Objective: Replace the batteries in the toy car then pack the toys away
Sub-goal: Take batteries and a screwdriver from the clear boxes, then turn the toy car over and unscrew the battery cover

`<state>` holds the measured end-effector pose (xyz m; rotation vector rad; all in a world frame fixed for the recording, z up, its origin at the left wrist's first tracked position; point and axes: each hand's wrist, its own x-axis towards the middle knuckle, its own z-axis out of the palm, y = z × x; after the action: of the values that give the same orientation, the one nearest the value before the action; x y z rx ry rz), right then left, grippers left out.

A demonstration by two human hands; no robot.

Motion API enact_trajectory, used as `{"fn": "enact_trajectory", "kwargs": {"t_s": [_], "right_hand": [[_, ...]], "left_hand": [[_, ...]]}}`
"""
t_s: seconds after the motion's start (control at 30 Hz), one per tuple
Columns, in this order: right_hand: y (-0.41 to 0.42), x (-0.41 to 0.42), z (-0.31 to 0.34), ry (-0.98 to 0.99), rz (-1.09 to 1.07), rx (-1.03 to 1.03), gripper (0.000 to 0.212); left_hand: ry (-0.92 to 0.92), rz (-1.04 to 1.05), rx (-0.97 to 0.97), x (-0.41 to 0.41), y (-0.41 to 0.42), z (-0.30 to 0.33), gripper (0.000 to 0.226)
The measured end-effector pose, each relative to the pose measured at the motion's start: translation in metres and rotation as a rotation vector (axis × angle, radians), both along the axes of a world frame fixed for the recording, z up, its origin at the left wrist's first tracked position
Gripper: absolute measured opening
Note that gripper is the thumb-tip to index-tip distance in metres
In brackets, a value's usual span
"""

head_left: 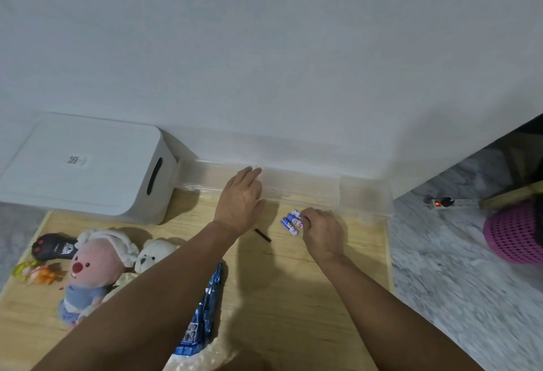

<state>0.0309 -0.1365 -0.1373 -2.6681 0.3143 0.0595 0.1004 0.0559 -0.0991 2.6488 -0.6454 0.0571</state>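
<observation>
Batteries (292, 221): a small blue-and-white cluster is seen on the counter (293, 297), at the fingertips of the right hand (321, 231); long axes run from near-right to far-left.
Right hand: fingers are curled onto the batteries, seemingly pinched on them.
Left hand (241, 201): held flat with fingers spread, nothing gripped, at the rim of the clear bin (364, 197).
Nearer hand: the right is judged nearer.
Toy car (211, 309): the blue car is lying near-left of the batteries, between the forearms.
</observation>
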Motion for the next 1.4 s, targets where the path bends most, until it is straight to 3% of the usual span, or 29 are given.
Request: {"fn": "enact_trajectory", "kwargs": {"t_s": [0.27,0.43,0.63,0.8,0.9,1.0,1.23,1.4], "right_hand": [[0.001,-0.011,0.012,-0.301,0.002,-0.019,0.021],[-0.002,-0.008,0.017,-0.186,-0.043,0.055,0.036],[-0.001,-0.011,0.015,-0.178,-0.038,0.036,0.033],[0.01,-0.014,0.019,-0.192,-0.043,0.11,0.031],[0.025,-0.017,0.021,-0.186,0.034,0.153,0.022],[0.041,-0.016,0.021,-0.057,0.162,0.173,0.018],[0.061,-0.013,0.023,0.076,0.354,0.032,0.023],[0.061,-0.008,0.023,0.093,0.418,-0.014,0.022]], "left_hand": [[-0.046,-0.049,0.034,-0.005,-0.002,-0.003,0.041],[0.001,-0.056,0.155,-0.01,-0.002,-0.01,0.039],[0.048,-0.025,0.283,-0.019,-0.003,-0.006,0.048],[0.031,0.018,0.202,-0.036,0.012,0.006,0.048],[0.005,0.098,0.11,-0.052,0.028,0.012,0.046],[0.049,0.251,0.093,-0.079,0.043,0.014,0.037],[0.162,0.515,0.112,-0.147,0.064,0.014,0.031],[0.212,0.632,0.192,-0.178,0.057,0.009,0.047]]}}
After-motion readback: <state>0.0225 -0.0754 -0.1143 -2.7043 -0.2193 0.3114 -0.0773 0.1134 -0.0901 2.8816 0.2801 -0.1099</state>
